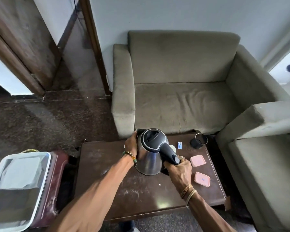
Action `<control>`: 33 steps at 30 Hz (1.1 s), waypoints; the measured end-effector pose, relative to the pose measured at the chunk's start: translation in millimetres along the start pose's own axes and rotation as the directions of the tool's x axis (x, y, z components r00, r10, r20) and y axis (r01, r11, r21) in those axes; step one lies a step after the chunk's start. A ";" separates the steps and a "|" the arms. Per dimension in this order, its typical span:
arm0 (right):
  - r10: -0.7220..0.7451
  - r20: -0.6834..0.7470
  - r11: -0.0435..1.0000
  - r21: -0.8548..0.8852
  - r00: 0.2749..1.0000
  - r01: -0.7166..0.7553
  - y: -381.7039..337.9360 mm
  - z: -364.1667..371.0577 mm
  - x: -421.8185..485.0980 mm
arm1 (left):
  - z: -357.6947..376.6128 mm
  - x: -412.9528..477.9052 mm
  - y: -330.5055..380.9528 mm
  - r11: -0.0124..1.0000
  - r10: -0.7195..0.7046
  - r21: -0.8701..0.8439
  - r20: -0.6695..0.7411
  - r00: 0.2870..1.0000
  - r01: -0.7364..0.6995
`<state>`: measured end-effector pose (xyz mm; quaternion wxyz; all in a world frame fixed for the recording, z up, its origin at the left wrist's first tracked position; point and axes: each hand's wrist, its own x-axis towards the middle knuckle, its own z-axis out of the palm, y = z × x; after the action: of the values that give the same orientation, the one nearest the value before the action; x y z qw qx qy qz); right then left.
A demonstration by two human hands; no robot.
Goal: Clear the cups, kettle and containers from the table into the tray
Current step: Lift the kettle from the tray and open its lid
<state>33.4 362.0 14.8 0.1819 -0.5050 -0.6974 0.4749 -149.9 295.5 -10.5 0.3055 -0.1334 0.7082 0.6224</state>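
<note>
A steel kettle (149,163) with a black lid and handle is over the middle of the dark wooden table (141,195). My right hand (179,169) grips its black handle. My left hand (131,146) is pressed flat against the kettle's left side. Two pink lidded containers (197,160) (202,179) lie on the table to the right of the kettle. A black cup (198,141) stands at the far right corner. A white cup (173,147) is mostly hidden behind the kettle. The metal tray (40,174) sits on a maroon stool at the lower left.
A small white and blue packet (179,145) lies near the black cup. A grey sofa (182,84) stands behind the table and a grey armchair (266,156) is on its right. Dark floor (49,118) stretches to the left, toward a wooden door frame.
</note>
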 end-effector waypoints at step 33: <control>0.391 0.698 0.915 -0.364 0.600 -0.174 14.5 69.7 88.2 | -31.3 76.7 -76.7 0.989 -0.041 -0.149 -0.136 0.990 0.020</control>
<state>-47.4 406.6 -51.0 -0.2718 -0.3836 -0.6743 0.5695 -174.2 265.5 -116.5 0.2545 -0.2092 0.6775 0.6577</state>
